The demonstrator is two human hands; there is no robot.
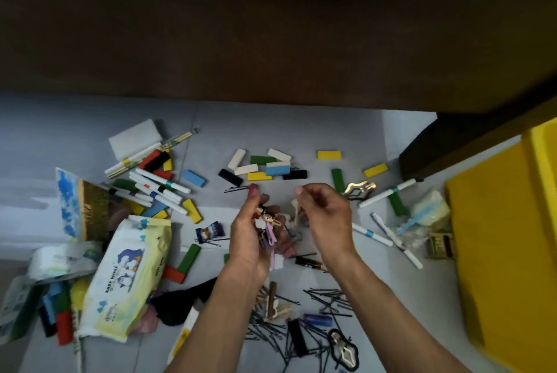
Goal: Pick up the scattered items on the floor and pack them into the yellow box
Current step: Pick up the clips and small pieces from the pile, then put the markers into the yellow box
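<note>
The yellow box (509,222) stands at the right edge, its inside not visible. Left of it, nearest the camera, black hairpins (325,306) litter the floor (301,131). Farther on, the left hand (253,234) curls round a bundle of hair clips (268,225), and the right hand (325,215), between that hand and the box, pinches a pale clip (297,209). Coloured blocks (271,166) lie beyond.

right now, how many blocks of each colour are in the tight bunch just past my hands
white blocks: 3
black blocks: 2
green blocks: 1
blue blocks: 1
yellow blocks: 1
total: 8
</note>
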